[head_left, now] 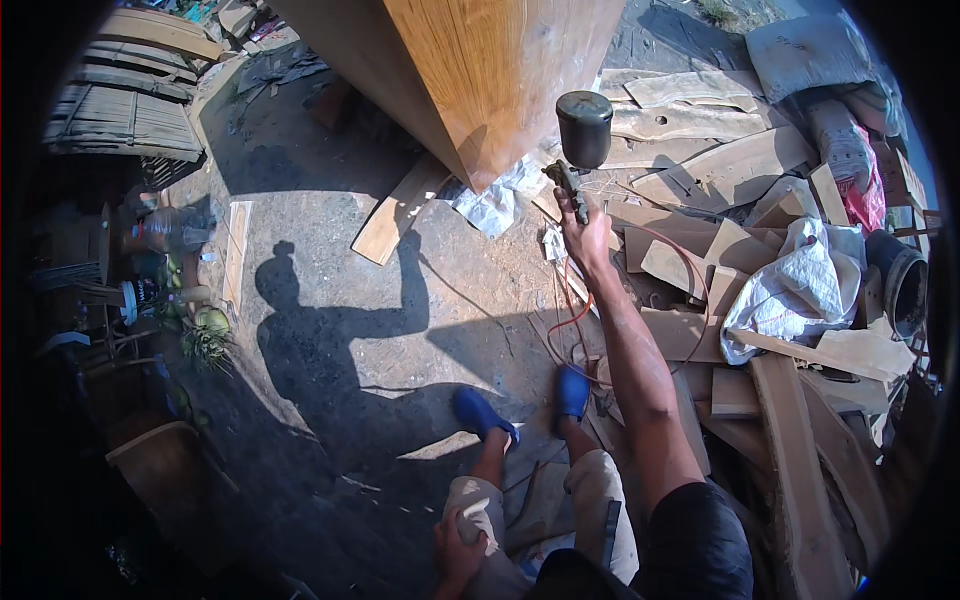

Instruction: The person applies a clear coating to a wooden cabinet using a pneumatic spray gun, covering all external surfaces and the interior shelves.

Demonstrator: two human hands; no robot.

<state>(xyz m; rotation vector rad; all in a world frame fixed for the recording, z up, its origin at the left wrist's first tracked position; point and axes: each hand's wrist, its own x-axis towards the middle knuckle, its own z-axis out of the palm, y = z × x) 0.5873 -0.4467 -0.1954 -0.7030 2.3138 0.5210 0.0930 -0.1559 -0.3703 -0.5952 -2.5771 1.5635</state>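
My right hand [588, 235], on the outstretched right arm, grips a spray gun [568, 178] with a dark cup [585, 130] on top. The gun points at a tall wooden piece [475, 75] with orange-brown grain, whose lower corner faces me. A whitish haze lies over its right face beside the gun. A thin reddish hose [570, 322] trails in loops below my hand. Low in the view, my left hand [460, 552] rests against the leg of my light shorts [475, 503], fingers spread and holding nothing.
Loose boards [725, 180] and offcuts lie heaped on the right, with a white sack [800, 290] among them. A plank [385, 225] and a crumpled sheet [495, 205] lie under the wooden piece. Slatted wood [130, 120] and green plants [210, 335] stand left. My shadow falls across the ground.
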